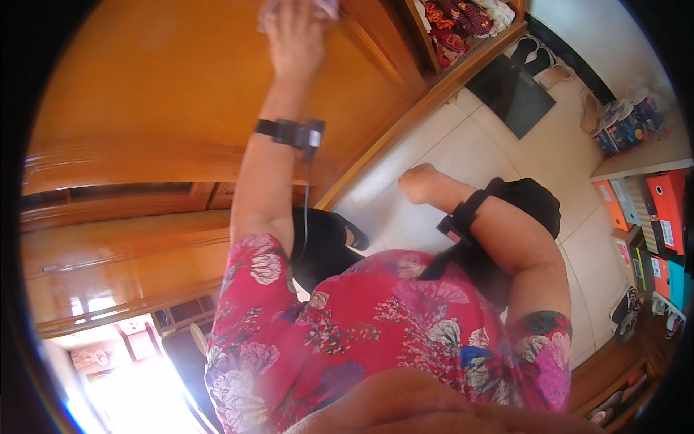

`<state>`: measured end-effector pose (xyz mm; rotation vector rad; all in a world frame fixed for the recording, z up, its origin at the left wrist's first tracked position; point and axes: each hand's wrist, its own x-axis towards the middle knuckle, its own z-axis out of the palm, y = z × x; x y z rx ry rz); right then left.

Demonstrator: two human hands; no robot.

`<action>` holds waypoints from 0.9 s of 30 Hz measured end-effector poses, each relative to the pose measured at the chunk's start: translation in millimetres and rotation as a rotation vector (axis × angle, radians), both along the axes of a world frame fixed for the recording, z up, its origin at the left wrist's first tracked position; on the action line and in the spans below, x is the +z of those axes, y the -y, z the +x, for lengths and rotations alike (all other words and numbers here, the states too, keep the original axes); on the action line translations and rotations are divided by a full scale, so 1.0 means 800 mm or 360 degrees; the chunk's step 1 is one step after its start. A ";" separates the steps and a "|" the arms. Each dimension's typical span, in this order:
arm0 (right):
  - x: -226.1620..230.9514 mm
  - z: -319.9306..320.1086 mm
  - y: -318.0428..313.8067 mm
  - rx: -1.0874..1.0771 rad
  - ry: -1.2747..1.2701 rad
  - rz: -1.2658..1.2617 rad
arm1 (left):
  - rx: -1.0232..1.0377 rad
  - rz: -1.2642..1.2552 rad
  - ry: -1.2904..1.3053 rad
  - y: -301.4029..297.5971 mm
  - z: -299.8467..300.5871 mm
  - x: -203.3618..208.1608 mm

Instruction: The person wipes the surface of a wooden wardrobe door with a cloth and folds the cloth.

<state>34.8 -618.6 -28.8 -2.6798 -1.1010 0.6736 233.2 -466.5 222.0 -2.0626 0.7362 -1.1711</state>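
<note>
At the top, my left hand [295, 40] is stretched out over a broad, glossy orange-brown wooden panel [166, 94]. A pale pinkish cloth [327, 7] lies under its fingers and shows past both sides of the hand, pressed against the wood. The hand is slightly blurred, and the frame's upper edge cuts off part of the cloth. My right hand [418, 182] hangs over the tiled floor, bent at the elbow, away from the panel. Its fingers look curled in, and nothing shows in them. Each wrist wears a black strap with a small device; a cable runs from the left one.
An open compartment with folded clothes [459, 29] is at the upper right. On the tiles lie a dark square plate [511, 95] and several shoes [557, 76]. Stacked shoeboxes [661, 210] and wrapped cylindrical packs [625, 126] line the right. Bright light enters at lower left.
</note>
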 end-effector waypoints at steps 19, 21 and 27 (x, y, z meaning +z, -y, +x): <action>0.052 -0.012 -0.020 -0.0067 -0.0048 0.0153 | -0.0028 0.0080 0.0190 0.076 0.000 0.137; 0.065 -0.016 -0.029 0.0015 -0.0014 0.0142 | -0.0251 0.0125 0.0617 0.038 0.037 0.203; 0.045 -0.027 -0.022 0.0038 -0.0010 0.0168 | -0.0389 0.0110 0.0546 0.062 0.048 0.260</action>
